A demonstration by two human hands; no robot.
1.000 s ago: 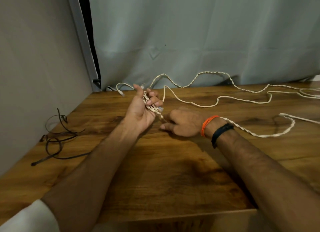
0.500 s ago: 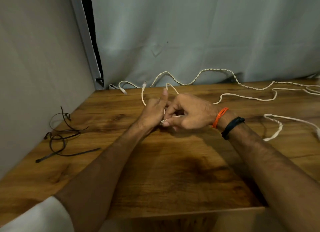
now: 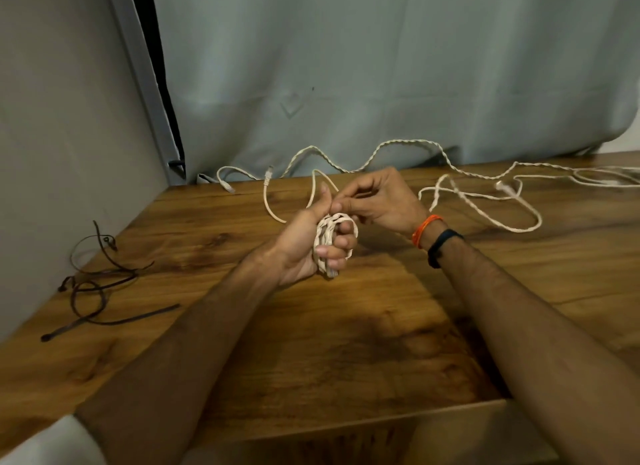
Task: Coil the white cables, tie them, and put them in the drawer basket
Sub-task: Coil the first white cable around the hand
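A white twisted cable (image 3: 408,144) snakes across the back of the wooden table (image 3: 346,343). Part of it is wound into a small coil (image 3: 323,237) around the fingers of my left hand (image 3: 304,242), which is closed on the coil with the thumb up. My right hand (image 3: 377,201) is just behind and right of it, pinching the cable strand at the top of the coil. A second, plain white cable (image 3: 268,201) with plugs lies behind my hands. No drawer basket is in view.
Dark cable ties (image 3: 93,284) lie in a loose tangle at the table's left side near the grey wall. More white cable loops (image 3: 498,208) spread over the right back. A grey curtain hangs behind the table. The table's front edge runs near the bottom.
My right hand has risen from the tabletop to the top of my left hand, bringing cable with it. The coil on my left fingers has grown, and the loose cable on the right has been drawn closer.
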